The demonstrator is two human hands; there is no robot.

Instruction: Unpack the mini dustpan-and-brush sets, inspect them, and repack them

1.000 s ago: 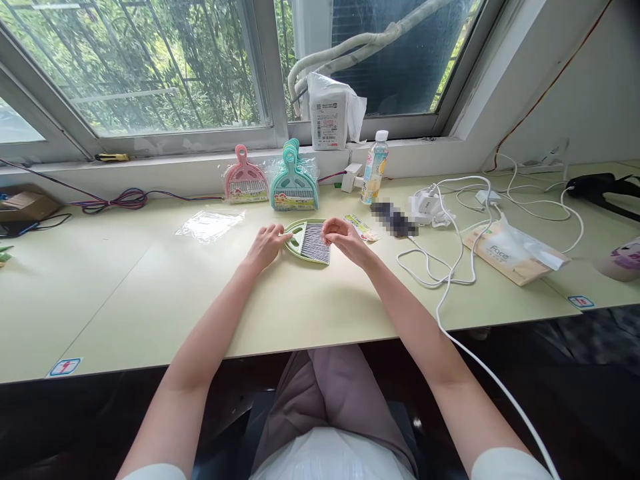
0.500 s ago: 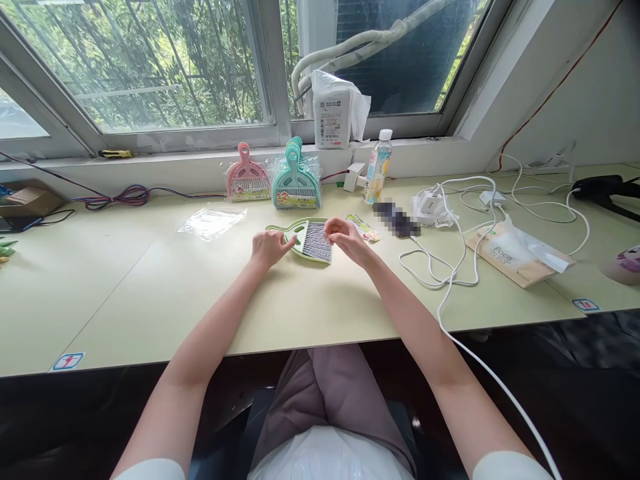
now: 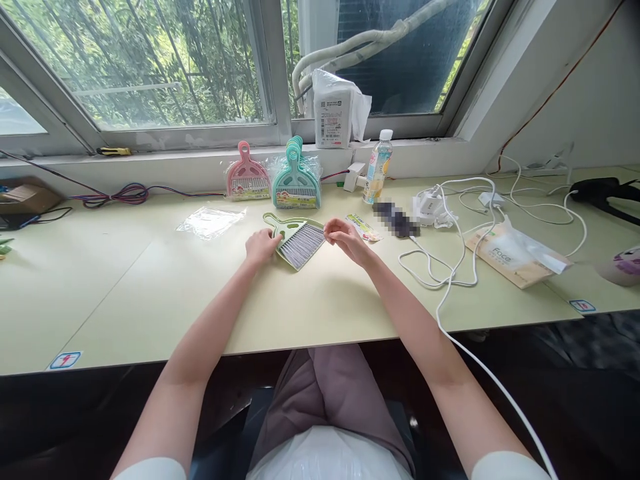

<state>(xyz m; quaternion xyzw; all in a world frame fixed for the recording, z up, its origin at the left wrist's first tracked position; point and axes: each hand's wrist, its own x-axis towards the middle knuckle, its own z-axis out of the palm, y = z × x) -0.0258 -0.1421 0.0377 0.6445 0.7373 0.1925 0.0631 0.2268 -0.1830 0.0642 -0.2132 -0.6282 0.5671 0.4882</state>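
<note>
A light green dustpan (image 3: 313, 222) lies on the table with a matching small brush (image 3: 301, 245) set inside it, its grey bristles facing up. My left hand (image 3: 263, 245) is closed on the set's left side near the handle, thumb on top. At the far right corner of the dustpan, the fingers of my right hand (image 3: 346, 239) are pinched together against the edge; the exact contact is partly hidden. Just beyond my right fingers is a printed label card (image 3: 363, 227). A crumpled clear plastic bag (image 3: 211, 223) rests to the left.
Against the wall stand wrapped pink (image 3: 247, 180) and teal dustpan sets (image 3: 296, 183), with a drink bottle (image 3: 379, 167) to their right. White cables (image 3: 453, 280) and a tissue pack (image 3: 517, 253) occupy the right side. A cardboard box (image 3: 30, 197) sits far left.
The dustpan and brush set has turned, its wide open edge now angled toward the front right. My left hand has shifted slightly left with it, while my right hand stays nearly in place.
</note>
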